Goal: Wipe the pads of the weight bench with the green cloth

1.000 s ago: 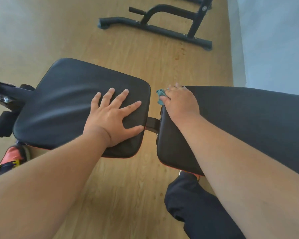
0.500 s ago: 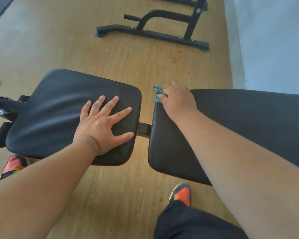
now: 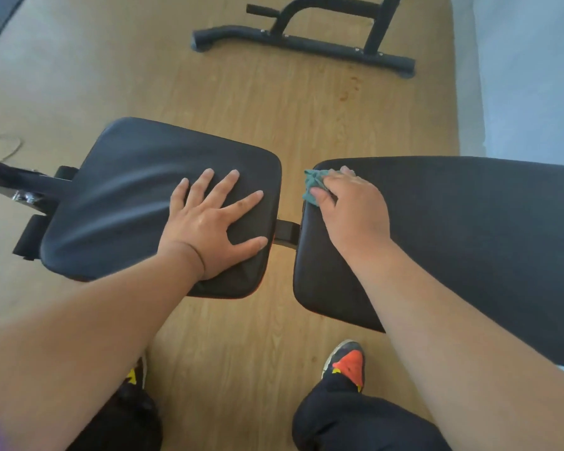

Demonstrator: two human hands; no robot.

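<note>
Wiping contact: right hand (image 3: 352, 213) lies on the back pad (image 3: 469, 242), fingers curled over the green cloth (image 3: 314, 187) and clutching it against the pad's corner nearest the gap.
Cloth position: bunched at the 10 o'clock corner of the back pad; only a small crumpled part shows past the fingers at the pad edge.
Cloth orientation: long axis cannot be told; most of it is hidden under the hand.
Left hand (image 3: 212, 222): flat and released, fingers spread and straight, palm pressing on the seat pad (image 3: 127, 203), fingertips pointing toward 1 o'clock.
Seat pad: black, rounded rectangle, long axis running 9 o'clock to 3 o'clock, its top surface facing up.
Back pad: black, long axis running 9 o'clock to 3 o'clock, extending off the view at 3 o'clock.
Joint: a black bracket (image 3: 286, 230) bridges the gap between the two pads.
Writing: none readable on pads or cloth.
Floor (image 3: 274, 131): wood-pattern; a black metal frame (image 3: 306, 43) stands at 12 o'clock, well apart from the bench.
Shoe (image 3: 347, 362): black, orange and yellow, at 6 o'clock beside the back pad.
</note>
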